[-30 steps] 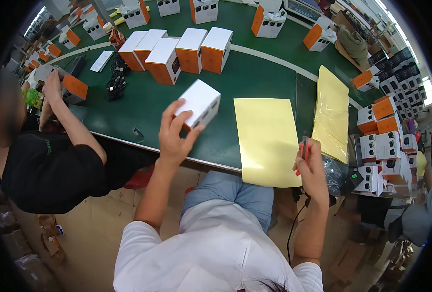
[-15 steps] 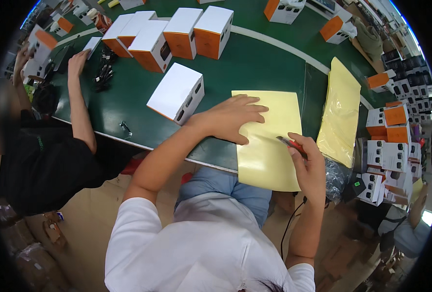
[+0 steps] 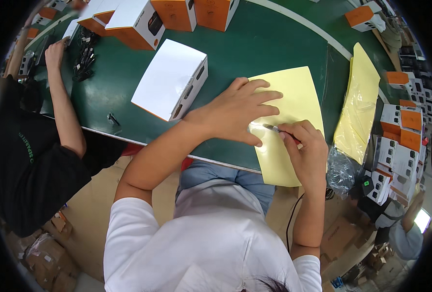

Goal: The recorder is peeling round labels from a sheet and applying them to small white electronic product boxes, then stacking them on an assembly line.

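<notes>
A yellow sheet [image 3: 301,92] lies on the green table, its near end sticking out past the table's edge over my lap. My left hand [image 3: 233,111] rests on the sheet's left side with fingers spread, pressing it. Gripped in my right hand [image 3: 304,151] is a utility knife [image 3: 285,132] with a red handle, its blade pointing left onto the sheet near my left thumb. The blade tip sits by a bright glare spot, so I cannot tell whether it cuts in. Left of my left hand stands a white box [image 3: 169,80] with an orange side.
More white and orange boxes [image 3: 135,24] line the far side. A plastic-wrapped stack of yellow sheets [image 3: 357,104] lies at the right, beside crumpled clear plastic [image 3: 340,170]. Black cables [image 3: 84,56] lie near a co-worker's arm [image 3: 62,102] at the left. Stacked boxes [image 3: 401,131] fill the far right.
The knife has moved left and up across the sheet, toward my left hand, its blade now touching or close to the paper. The sheet has turned slightly. The view has shifted closer to the table.
</notes>
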Demonstrator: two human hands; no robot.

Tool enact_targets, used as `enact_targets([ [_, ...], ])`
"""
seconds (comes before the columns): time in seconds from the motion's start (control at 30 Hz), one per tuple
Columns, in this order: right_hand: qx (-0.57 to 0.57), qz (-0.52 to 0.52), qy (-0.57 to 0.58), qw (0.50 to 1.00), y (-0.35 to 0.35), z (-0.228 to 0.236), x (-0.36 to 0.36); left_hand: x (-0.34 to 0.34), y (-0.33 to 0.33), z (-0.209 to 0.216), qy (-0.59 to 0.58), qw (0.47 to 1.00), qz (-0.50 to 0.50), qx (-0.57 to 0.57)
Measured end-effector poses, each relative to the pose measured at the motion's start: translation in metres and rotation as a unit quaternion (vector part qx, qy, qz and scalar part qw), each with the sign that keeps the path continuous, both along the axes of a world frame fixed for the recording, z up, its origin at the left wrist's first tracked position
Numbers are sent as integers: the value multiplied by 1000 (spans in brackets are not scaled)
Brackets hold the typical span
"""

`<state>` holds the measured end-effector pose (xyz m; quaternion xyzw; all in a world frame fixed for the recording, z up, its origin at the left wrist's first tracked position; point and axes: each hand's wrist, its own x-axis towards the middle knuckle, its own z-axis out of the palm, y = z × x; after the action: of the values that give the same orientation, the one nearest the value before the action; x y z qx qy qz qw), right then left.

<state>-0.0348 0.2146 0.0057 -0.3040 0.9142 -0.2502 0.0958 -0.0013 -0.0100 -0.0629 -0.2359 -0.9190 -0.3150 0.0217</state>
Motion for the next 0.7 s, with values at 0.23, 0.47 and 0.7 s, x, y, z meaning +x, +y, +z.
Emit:
enact_targets([
  [0.23, 24, 12, 29, 999, -7, -8, -2, 0, 0, -2, 9, 1000, 4, 4],
  [0.47, 29, 13, -8, 999, -5, -8, -2, 0, 1, 0, -8, 1000, 6, -2],
  [0.7, 58, -8, 89, 994, -16, -19, 7, 2, 3, -1, 8, 1000, 8, 4],
])
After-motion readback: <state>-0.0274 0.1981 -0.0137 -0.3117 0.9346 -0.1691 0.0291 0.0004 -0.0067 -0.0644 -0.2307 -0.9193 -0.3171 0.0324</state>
